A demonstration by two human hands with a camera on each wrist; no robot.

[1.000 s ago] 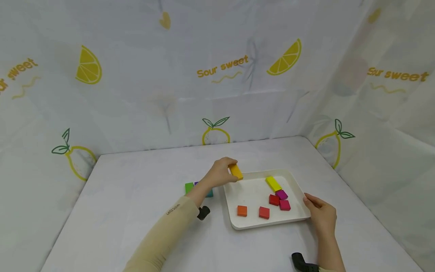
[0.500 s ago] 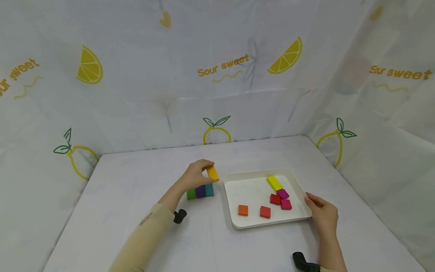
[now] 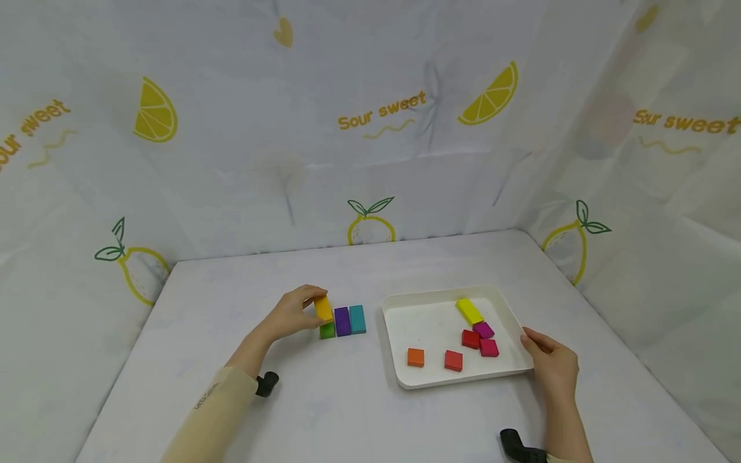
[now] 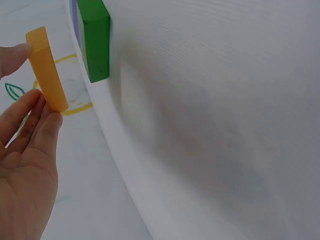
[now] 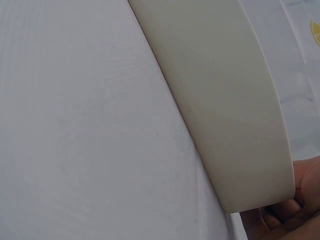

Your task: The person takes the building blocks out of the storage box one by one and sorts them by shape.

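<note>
My left hand (image 3: 289, 315) pinches an orange-yellow rectangular block (image 3: 323, 309) between thumb and fingertips, above the green block (image 3: 327, 330), which it partly covers in the head view. In the left wrist view the held block (image 4: 46, 70) is tilted and apart from the green block (image 4: 96, 42). To the right of the green one, a purple block (image 3: 342, 321) and a teal block (image 3: 357, 319) lie side by side on the table. At the right edge of a white tray (image 3: 431, 325), my right hand (image 3: 552, 366) grips the rim, fingers partly hidden under the tray wall (image 5: 225, 100).
Inside the tray lie a yellow block (image 3: 469, 312), a magenta block (image 3: 483, 330), a dark red block (image 3: 470, 339), a pink block (image 3: 489, 348), a red block (image 3: 453, 361) and an orange block (image 3: 415, 357). A lemon-print white curtain (image 3: 260, 161) hangs behind the white table (image 3: 359, 411).
My left hand has carried the orange-yellow block leftward from above the tray's left edge to over the green block. My right hand stays on the tray.
</note>
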